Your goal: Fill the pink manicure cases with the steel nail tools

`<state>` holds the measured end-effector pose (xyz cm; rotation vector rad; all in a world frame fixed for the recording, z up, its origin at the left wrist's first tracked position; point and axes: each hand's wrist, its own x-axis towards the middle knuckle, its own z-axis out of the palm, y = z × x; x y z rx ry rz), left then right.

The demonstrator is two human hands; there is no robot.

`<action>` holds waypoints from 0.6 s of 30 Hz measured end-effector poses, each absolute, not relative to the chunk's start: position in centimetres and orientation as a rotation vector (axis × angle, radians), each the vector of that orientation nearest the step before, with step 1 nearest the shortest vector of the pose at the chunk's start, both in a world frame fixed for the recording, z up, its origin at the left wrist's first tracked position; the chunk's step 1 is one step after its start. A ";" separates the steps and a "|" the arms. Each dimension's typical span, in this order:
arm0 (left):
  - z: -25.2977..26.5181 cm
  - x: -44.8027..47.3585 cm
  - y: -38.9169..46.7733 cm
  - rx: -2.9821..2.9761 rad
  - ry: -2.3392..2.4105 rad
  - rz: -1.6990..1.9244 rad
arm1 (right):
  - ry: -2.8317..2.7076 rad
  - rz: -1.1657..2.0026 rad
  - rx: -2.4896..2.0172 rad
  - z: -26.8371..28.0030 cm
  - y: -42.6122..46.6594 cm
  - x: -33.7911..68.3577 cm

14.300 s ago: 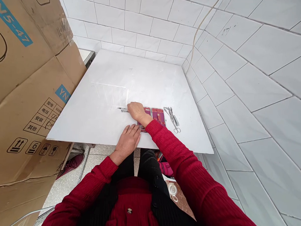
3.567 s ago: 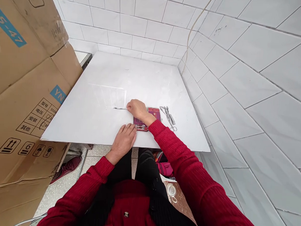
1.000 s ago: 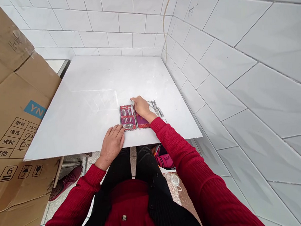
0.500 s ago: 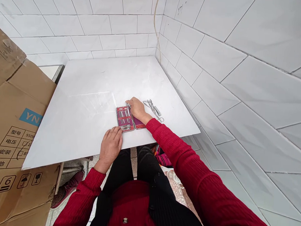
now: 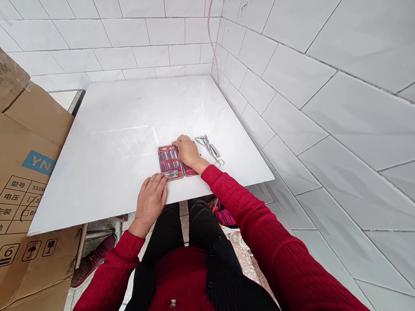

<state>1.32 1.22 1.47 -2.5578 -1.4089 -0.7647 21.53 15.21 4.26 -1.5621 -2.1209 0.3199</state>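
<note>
1. While the person's left hand (image 5: 150, 200) lies palm down at the near edge of a glossy white tabletop (image 5: 118, 179), its fingers are extended and released, their tips at the near left corner of a flat, rectangular, hinged case with a purple and red lining (image 5: 189, 170); whether they press on it, I cannot tell.
2. That case lies open on the tabletop, its left half showing a row of slim silver metal tools (image 5: 169, 158) under a red band, with a shiny silver nail clipper (image 5: 172, 174) across the near end.
3. The right hand (image 5: 187, 152) bends over the case, covering much of its right half; thumb and forefinger come close together near the far end of the row, and I cannot tell whether they grasp anything.
4. Right of the case, apart from it, lie loose silver metal implements (image 5: 209, 148), among them scissors with round finger loops (image 5: 214, 158).
5. A brown cardboard box (image 5: 31, 140) stands at the tabletop's left side.
</note>
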 end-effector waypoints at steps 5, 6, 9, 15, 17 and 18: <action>1.5 1.4 1.2 -2.564 -1.419 -0.762 | -2.118 0.338 -1.525 4.3 14.5 21.8; 1.5 1.4 1.2 -2.563 -1.417 -0.760 | -2.124 0.327 -1.514 4.4 14.3 21.8; 1.6 1.3 1.2 -2.556 -1.411 -0.752 | -2.161 0.254 -1.484 4.4 13.0 22.0; 1.4 1.3 1.1 -2.545 -1.405 -0.737 | -2.230 0.125 -1.406 4.1 10.9 22.4; 1.4 1.3 1.1 -2.548 -1.406 -0.731 | -2.229 0.114 -1.397 3.9 10.5 22.4; 1.4 1.3 1.1 -2.550 -1.409 -0.729 | -2.228 0.106 -1.397 3.9 10.4 22.3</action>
